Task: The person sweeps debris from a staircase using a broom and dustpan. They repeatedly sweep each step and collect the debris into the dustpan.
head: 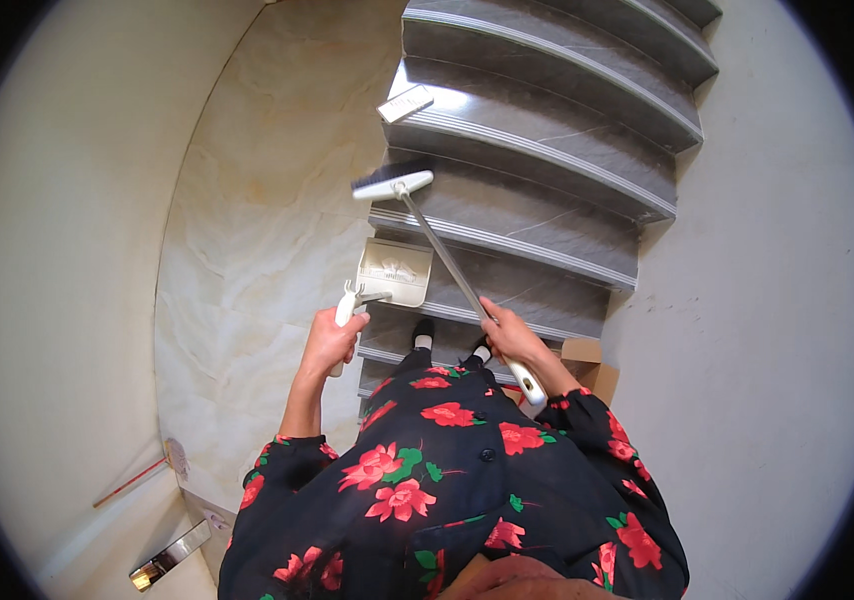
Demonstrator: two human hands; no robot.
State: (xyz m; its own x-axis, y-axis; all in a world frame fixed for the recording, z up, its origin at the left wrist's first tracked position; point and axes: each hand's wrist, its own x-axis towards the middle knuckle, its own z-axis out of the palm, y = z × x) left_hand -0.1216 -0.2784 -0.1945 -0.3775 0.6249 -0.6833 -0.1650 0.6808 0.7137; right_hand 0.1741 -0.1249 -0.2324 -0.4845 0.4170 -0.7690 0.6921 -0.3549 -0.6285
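Note:
My left hand (331,341) is closed round the white handle of a dustpan, whose cream pan (395,271) rests on a grey stair at the left end of the step. With my right hand (509,330) I grip the metal pole of a broom (395,185). Its white head with dark bristles is at the left end of a higher step, above the pan in the picture. Some pale marks or debris show in the pan; which of these I cannot tell. A flat white rectangular object (405,103) lies at the left edge of a step further up.
Grey stone stairs (539,202) with light ridged edges rise ahead, along a plain wall (757,262) on the right. Marbled tile (262,247) borders their left side. An open cardboard box (583,350) is by my right forearm. A red stick (131,482) shows at lower left.

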